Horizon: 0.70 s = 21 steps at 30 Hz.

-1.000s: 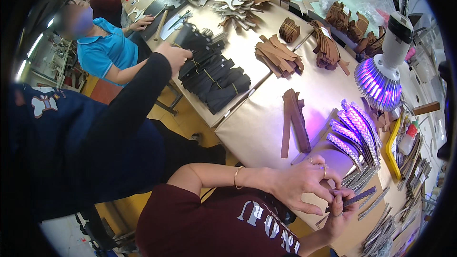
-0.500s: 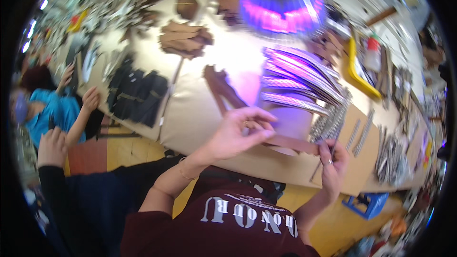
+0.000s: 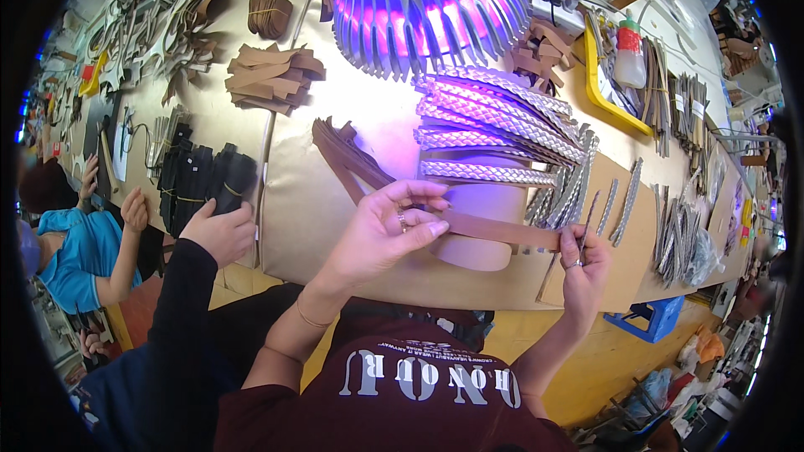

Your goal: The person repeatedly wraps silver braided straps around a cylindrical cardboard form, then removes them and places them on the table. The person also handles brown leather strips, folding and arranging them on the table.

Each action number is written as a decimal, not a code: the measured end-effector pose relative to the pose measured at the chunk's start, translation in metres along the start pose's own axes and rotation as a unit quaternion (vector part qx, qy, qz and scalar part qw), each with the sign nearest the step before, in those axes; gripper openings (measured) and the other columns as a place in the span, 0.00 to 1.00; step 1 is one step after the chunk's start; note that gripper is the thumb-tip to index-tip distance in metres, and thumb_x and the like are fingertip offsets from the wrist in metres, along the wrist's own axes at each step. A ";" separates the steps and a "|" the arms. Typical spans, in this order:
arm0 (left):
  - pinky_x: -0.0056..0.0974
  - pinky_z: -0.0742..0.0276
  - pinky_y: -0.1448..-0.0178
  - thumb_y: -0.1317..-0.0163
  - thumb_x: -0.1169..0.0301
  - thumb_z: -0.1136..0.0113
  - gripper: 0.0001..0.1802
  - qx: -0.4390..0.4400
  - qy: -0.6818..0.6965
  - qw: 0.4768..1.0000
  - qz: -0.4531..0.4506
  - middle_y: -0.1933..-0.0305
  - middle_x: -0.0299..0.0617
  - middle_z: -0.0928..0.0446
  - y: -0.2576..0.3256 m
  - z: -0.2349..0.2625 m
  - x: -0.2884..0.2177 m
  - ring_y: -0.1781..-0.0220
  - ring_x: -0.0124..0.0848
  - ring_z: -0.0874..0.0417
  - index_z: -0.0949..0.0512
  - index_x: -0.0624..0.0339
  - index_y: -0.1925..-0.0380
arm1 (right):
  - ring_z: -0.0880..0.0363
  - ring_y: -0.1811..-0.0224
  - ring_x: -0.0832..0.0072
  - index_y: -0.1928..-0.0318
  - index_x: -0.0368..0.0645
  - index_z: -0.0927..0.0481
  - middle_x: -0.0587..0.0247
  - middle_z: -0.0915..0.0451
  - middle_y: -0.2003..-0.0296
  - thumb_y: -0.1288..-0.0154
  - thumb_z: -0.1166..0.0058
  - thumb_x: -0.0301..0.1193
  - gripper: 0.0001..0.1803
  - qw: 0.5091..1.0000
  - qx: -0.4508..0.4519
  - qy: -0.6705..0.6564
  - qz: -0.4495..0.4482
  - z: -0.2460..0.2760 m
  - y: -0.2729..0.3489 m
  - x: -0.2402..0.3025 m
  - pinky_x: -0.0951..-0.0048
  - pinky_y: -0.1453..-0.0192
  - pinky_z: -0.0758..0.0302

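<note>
Midway through trimming, apparently: brown strap (image 3: 494, 229) stretched over the paper-covered bench (image 3: 318, 201), pinched flat by left hand (image 3: 381, 230), right hand (image 3: 584, 268) closed on scissors (image 3: 584, 238) at its end; steady tension needed next.

View swings down over the worktop (image 3: 335, 218); the lamp (image 3: 431, 8) slides to top centre. Both hands come up mid-frame, left hand (image 3: 381, 230) and right hand (image 3: 584, 264) now stretching a brown strip (image 3: 502, 230) between them.

You have one brown strap (image 3: 502, 230) in two hands, one lamp (image 3: 431, 4), one white bottle (image 3: 630, 54) far right.
</note>
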<state>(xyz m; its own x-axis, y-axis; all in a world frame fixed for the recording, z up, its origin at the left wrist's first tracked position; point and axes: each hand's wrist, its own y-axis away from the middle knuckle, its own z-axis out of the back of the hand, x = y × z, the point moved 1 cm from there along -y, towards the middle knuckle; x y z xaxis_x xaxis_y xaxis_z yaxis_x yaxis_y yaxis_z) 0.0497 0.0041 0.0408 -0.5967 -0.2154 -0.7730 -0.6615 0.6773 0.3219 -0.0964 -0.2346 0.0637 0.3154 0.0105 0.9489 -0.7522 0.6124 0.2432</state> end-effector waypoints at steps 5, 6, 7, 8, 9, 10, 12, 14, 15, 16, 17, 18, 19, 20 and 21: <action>0.27 0.23 0.47 0.40 0.83 0.38 0.21 -0.048 -0.034 0.998 -0.038 0.55 0.40 0.26 -0.003 -0.003 0.003 0.56 0.22 0.21 0.28 0.68 0.47 | 0.28 0.64 0.85 0.60 0.34 0.20 0.71 0.22 0.68 0.31 0.44 0.25 0.06 0.999 -0.006 -0.032 0.012 -0.004 0.000 0.000 0.82 0.57 0.31; 0.26 0.23 0.48 0.40 0.84 0.38 0.21 -0.052 -0.041 0.997 -0.043 0.55 0.41 0.26 -0.003 -0.003 0.002 0.56 0.21 0.21 0.28 0.69 0.47 | 0.28 0.64 0.86 0.59 0.33 0.20 0.71 0.22 0.68 0.31 0.44 0.25 0.06 0.999 -0.018 -0.037 0.008 -0.003 0.000 0.000 0.82 0.57 0.30; 0.26 0.23 0.48 0.40 0.84 0.38 0.21 -0.056 -0.044 0.996 -0.049 0.54 0.41 0.26 -0.002 -0.003 0.002 0.57 0.21 0.21 0.28 0.69 0.46 | 0.27 0.65 0.86 0.59 0.33 0.20 0.70 0.21 0.68 0.31 0.43 0.25 0.06 0.999 -0.016 -0.042 0.017 -0.003 -0.001 0.001 0.83 0.58 0.30; 0.26 0.23 0.49 0.40 0.84 0.37 0.21 -0.059 -0.048 0.996 -0.048 0.55 0.41 0.26 -0.003 -0.004 0.003 0.57 0.21 0.21 0.28 0.69 0.46 | 0.27 0.65 0.86 0.59 0.33 0.20 0.70 0.21 0.68 0.31 0.43 0.25 0.07 0.999 -0.020 -0.041 0.018 -0.003 -0.003 0.001 0.83 0.59 0.30; 0.25 0.23 0.49 0.40 0.84 0.37 0.21 -0.063 -0.048 0.996 -0.050 0.55 0.41 0.26 -0.003 -0.005 0.004 0.57 0.21 0.21 0.28 0.70 0.47 | 0.26 0.65 0.86 0.58 0.33 0.20 0.70 0.21 0.68 0.32 0.43 0.26 0.07 0.999 -0.026 -0.032 0.019 -0.003 -0.004 0.001 0.83 0.60 0.30; 0.25 0.24 0.50 0.41 0.84 0.37 0.21 -0.068 -0.049 0.995 -0.053 0.55 0.41 0.26 -0.003 -0.006 0.005 0.57 0.21 0.21 0.28 0.70 0.47 | 0.26 0.66 0.86 0.57 0.33 0.20 0.69 0.21 0.67 0.31 0.42 0.26 0.08 0.999 -0.022 -0.024 0.018 -0.004 -0.006 0.000 0.83 0.60 0.30; 0.25 0.24 0.50 0.41 0.84 0.37 0.21 -0.077 -0.041 0.995 -0.053 0.55 0.41 0.26 -0.003 -0.008 0.008 0.57 0.21 0.21 0.28 0.70 0.47 | 0.26 0.66 0.87 0.55 0.33 0.21 0.69 0.20 0.67 0.31 0.42 0.27 0.09 1.000 -0.017 0.007 0.018 -0.007 -0.012 -0.003 0.83 0.61 0.29; 0.26 0.24 0.50 0.41 0.84 0.37 0.20 -0.083 -0.057 0.993 -0.061 0.55 0.42 0.25 -0.003 -0.010 0.010 0.57 0.22 0.21 0.28 0.71 0.48 | 0.25 0.66 0.86 0.50 0.32 0.24 0.67 0.20 0.66 0.31 0.42 0.28 0.14 0.997 -0.051 0.048 0.010 -0.007 -0.014 -0.006 0.82 0.60 0.28; 0.27 0.24 0.50 0.41 0.84 0.37 0.20 -0.083 -0.075 0.991 -0.068 0.55 0.42 0.25 -0.003 -0.010 0.010 0.57 0.23 0.21 0.28 0.71 0.48 | 0.25 0.65 0.85 0.49 0.32 0.24 0.66 0.19 0.65 0.31 0.42 0.28 0.15 0.995 -0.071 0.069 0.009 -0.006 -0.013 -0.007 0.82 0.60 0.28; 0.27 0.24 0.50 0.41 0.84 0.36 0.20 -0.086 -0.090 0.989 -0.076 0.55 0.43 0.25 -0.003 -0.011 0.010 0.57 0.23 0.21 0.28 0.71 0.49 | 0.25 0.65 0.85 0.48 0.32 0.25 0.66 0.19 0.65 0.31 0.42 0.28 0.16 0.990 -0.097 0.100 -0.004 -0.004 -0.011 -0.008 0.82 0.60 0.28; 0.27 0.25 0.50 0.41 0.83 0.37 0.19 -0.090 -0.087 0.989 -0.074 0.55 0.43 0.25 -0.002 -0.010 0.011 0.56 0.24 0.21 0.28 0.71 0.49 | 0.24 0.64 0.84 0.47 0.31 0.26 0.64 0.19 0.64 0.31 0.42 0.29 0.17 0.995 -0.083 0.050 0.014 -0.001 -0.008 -0.006 0.81 0.60 0.27; 0.28 0.25 0.49 0.40 0.83 0.37 0.18 -0.095 -0.083 0.990 -0.070 0.55 0.43 0.24 -0.002 -0.010 0.011 0.56 0.25 0.21 0.27 0.71 0.49 | 0.24 0.63 0.84 0.47 0.30 0.26 0.64 0.19 0.64 0.31 0.43 0.29 0.17 0.995 -0.075 0.045 0.038 0.002 -0.006 -0.004 0.81 0.60 0.27; 0.28 0.25 0.49 0.39 0.82 0.38 0.18 -0.098 -0.075 0.990 -0.066 0.55 0.44 0.24 -0.001 -0.009 0.011 0.56 0.25 0.21 0.27 0.71 0.49 | 0.24 0.63 0.83 0.46 0.30 0.26 0.64 0.19 0.63 0.31 0.43 0.29 0.18 0.995 -0.077 0.046 0.051 0.005 -0.004 -0.002 0.81 0.60 0.27; 0.29 0.25 0.49 0.38 0.81 0.39 0.17 -0.101 -0.083 0.989 -0.062 0.55 0.43 0.24 0.000 -0.009 0.011 0.56 0.25 0.21 0.27 0.71 0.50 | 0.24 0.63 0.83 0.46 0.30 0.26 0.63 0.19 0.62 0.31 0.43 0.29 0.18 0.993 -0.081 0.049 0.065 0.008 -0.002 0.002 0.80 0.61 0.27; 0.29 0.25 0.48 0.37 0.81 0.40 0.16 -0.104 -0.088 0.989 -0.059 0.55 0.43 0.23 0.001 -0.008 0.011 0.55 0.26 0.21 0.27 0.70 0.50 | 0.24 0.64 0.83 0.47 0.30 0.25 0.63 0.19 0.63 0.31 0.43 0.28 0.17 0.992 -0.082 0.067 0.071 0.010 0.000 0.005 0.80 0.61 0.27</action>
<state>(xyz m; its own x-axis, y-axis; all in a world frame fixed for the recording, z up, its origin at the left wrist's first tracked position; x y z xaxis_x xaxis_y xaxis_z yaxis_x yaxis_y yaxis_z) 0.0393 -0.0030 0.0368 -0.4334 -0.1455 -0.8894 -0.8116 0.4921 0.3150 -0.1006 -0.2429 0.0708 0.2940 0.2040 0.9338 -0.6944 0.7169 0.0620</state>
